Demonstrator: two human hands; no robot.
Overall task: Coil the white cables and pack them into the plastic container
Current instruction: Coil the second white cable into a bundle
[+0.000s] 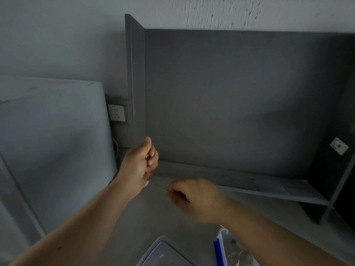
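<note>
A: Left hand (139,164), grip?

B: Pressed together. The fingers are curled tight to the palm and the thumb points up, clamped on a thin white cable (146,183). A white end pokes out below the heel of the hand. Something small and shiny sits between the fingers, too small to identify.

A: Right hand (194,196)?

B: Blurred. The fingers are curled under, knuckles up. A faint strand of the cable runs from the left hand down to the right fingertips, which pinch it.

A: Pose of the arms?

B: Both forearms are bare and reach forward over the grey worktop (153,217). The left hand is raised, with its wrist bent back. The right hand is lower and nearer the middle. The hands are near each other but apart.

A: Containers?

B: There are two at the bottom edge. A clear plastic container with a blue latch (221,239) sits under the right forearm. It holds pale rounded shapes, too blurred to tell what. Just left of it lies a clear rectangular plastic lid or tub (163,246); I cannot tell which.

A: Surroundings?

B: A dark grey shelf unit (230,102) stands behind the hands. A white wall socket (117,112) is to its left.
</note>
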